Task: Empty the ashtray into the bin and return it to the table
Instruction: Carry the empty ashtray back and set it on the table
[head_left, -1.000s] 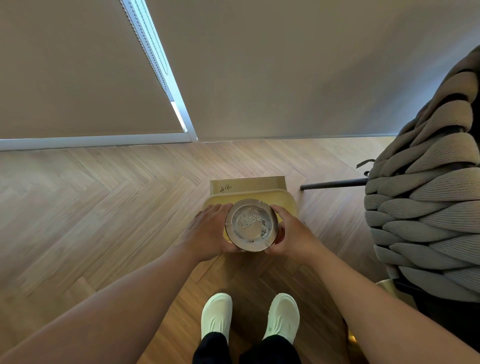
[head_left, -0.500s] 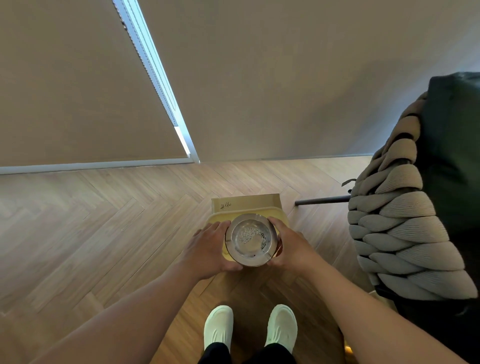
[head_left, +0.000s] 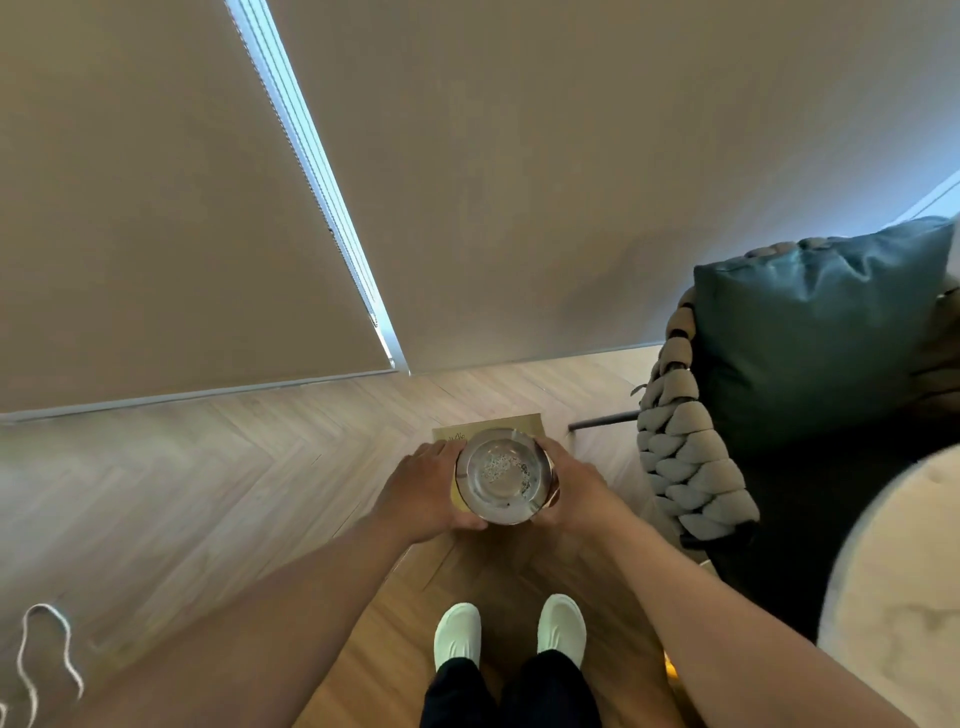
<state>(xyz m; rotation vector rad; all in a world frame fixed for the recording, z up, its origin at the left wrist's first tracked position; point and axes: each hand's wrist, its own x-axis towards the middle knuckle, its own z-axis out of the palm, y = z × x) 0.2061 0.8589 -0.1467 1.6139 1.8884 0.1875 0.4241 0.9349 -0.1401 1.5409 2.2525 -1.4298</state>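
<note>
A round glass ashtray (head_left: 502, 474) with grey ash specks in its bowl is held level in front of me, above the floor. My left hand (head_left: 421, 483) grips its left side and my right hand (head_left: 571, 486) grips its right side. Directly beneath it stands a yellowish bin with a cardboard flap (head_left: 514, 422) at its far edge; the ashtray and my hands hide most of the bin.
A woven rope chair (head_left: 685, 457) with a dark green cushion (head_left: 815, 338) stands to the right. A pale round tabletop (head_left: 893, 582) shows at the lower right. Roller blinds (head_left: 519, 182) close off the far side. A white cord (head_left: 47, 660) lies on the wooden floor at left.
My view has tilted upward and to the right, bringing the cushion and the pale tabletop into sight. The ashtray stays held in both hands over the bin.
</note>
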